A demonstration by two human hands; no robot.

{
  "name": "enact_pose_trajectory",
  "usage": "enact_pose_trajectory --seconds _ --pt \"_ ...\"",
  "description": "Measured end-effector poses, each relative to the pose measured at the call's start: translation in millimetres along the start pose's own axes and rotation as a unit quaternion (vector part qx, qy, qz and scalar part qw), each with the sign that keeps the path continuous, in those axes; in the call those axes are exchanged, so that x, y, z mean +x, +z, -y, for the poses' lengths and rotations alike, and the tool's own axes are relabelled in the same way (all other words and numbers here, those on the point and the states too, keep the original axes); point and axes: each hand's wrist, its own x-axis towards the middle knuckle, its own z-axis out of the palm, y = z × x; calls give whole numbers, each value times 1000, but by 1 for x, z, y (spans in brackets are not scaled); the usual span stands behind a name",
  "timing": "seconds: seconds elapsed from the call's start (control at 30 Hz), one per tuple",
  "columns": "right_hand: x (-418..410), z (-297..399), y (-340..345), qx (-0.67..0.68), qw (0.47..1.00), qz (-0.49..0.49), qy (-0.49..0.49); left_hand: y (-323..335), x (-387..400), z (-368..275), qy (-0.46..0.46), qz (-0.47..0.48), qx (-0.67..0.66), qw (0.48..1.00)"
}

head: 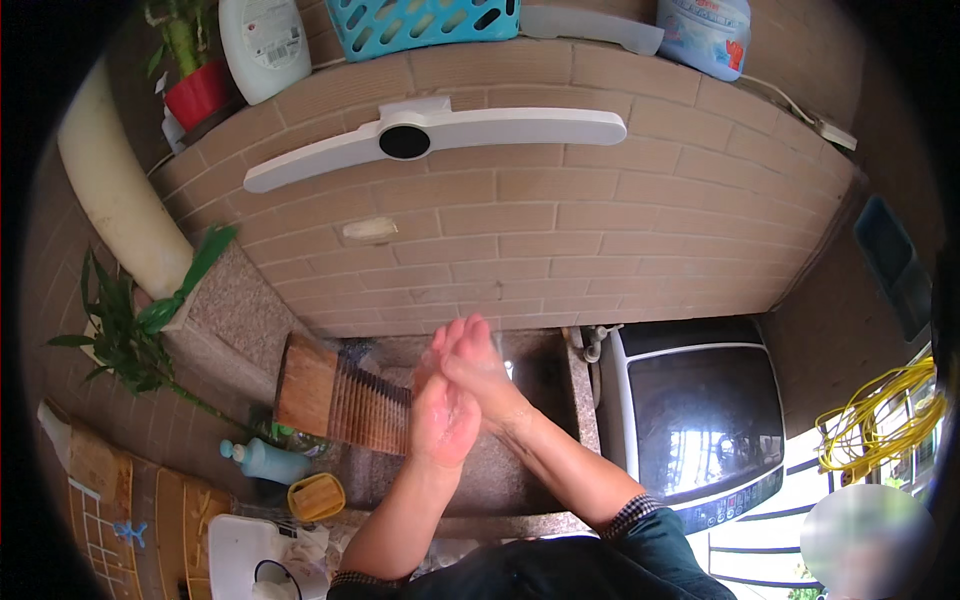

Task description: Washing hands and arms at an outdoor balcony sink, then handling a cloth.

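Observation:
My left hand [444,424] and my right hand [484,373] are pressed together over a stone sink [540,502]. Both look wet, with a little foam on the skin, and I see no object in them. The left palm is partly turned up, while the right hand lies across it. Some fingers overlap, so their exact position is hidden. Just left of my hands, a ridged wooden washboard [367,405] leans in the sink, its lower end hidden behind my left hand.
A tap [594,345] stands at the sink's back right corner, beside a dark-lidded washing machine [705,420]. At left are a blue bottle [274,461] and a yellow soap dish [339,510] holding a soap bar [316,498]. A ledge above carries a turquoise basket [427,34].

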Motion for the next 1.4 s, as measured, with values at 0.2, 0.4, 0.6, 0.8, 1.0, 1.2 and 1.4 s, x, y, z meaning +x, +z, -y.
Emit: enact_pose_trajectory --seconds 0.2,0.4,0.6,0.8,1.0,1.2,1.4 --pt "31 13 2 -305 951 -47 5 -21 -13 20 98 -112 206 967" --pt "50 -6 -12 -791 565 -30 -232 -4 -42 73 94 -85 383 915" --pt "29 -24 -25 -812 549 65 -186 -74 7 15 16 -206 275 939" --pt "22 -25 -41 -654 676 122 -318 -38 17 11 -18 -28 216 976" --pt "70 -42 -32 -398 915 38 -56 -42 -17 52 -88 6 154 984" --pt "86 -64 -51 -660 738 118 -78 -28 -53 72 -144 -184 225 946" --pt "62 -91 -76 -870 425 239 -74 -43 -20 52 -180 -350 208 895"
